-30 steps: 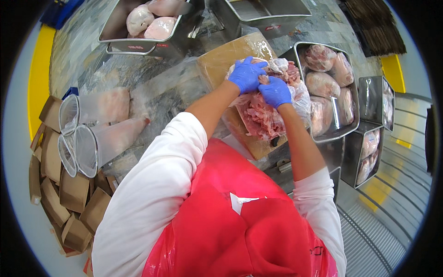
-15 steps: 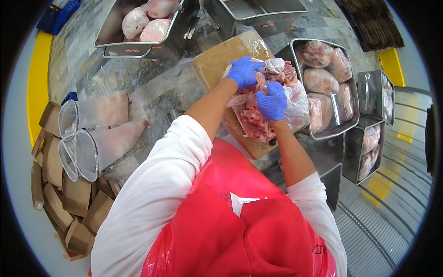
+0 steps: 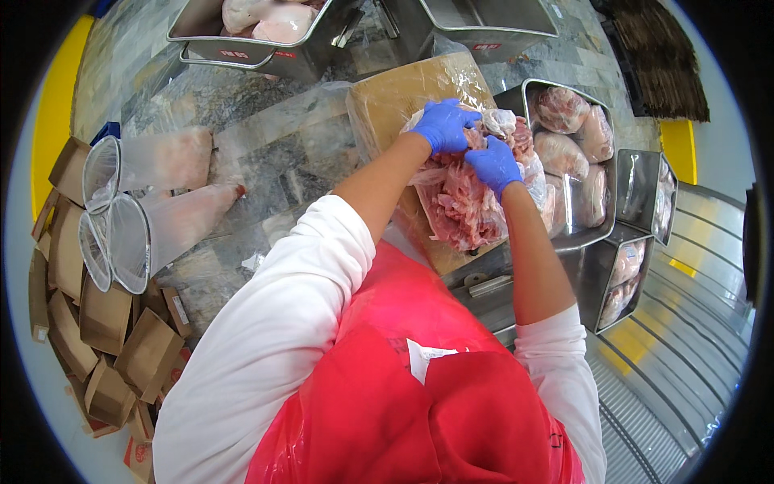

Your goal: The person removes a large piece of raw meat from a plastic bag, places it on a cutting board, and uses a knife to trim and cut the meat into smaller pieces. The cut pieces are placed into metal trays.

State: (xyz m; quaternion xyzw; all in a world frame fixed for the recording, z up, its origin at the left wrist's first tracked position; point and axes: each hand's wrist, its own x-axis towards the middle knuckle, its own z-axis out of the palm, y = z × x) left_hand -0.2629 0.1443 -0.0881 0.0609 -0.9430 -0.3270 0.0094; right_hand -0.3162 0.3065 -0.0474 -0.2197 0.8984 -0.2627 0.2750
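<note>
My left hand [image 3: 442, 125], in a blue glove, grips the upper left of a pile of raw pink meat [image 3: 455, 210] with bent fingers. My right hand [image 3: 496, 169], also gloved in blue, holds a piece of the same pile just below and right of the left. The meat lies on a tan cutting board [image 3: 379, 105] wrapped in clear plastic, with crumpled whitish plastic [image 3: 500, 121] among it. The board's lower edge shows beneath the pile.
Steel tubs of bagged meat stand right [image 3: 609, 226] and top left [image 3: 266, 48], with another tub [image 3: 492, 44] top center. Left lie plastic sleeves [image 3: 169, 234] holding meat and open cardboard boxes [image 3: 153, 355]. A slatted metal surface [image 3: 669, 371] is lower right.
My hands stay on the meat. The right hand dipped lower half a second ago and is now back up nearer the left. The whole view has shifted slightly.
</note>
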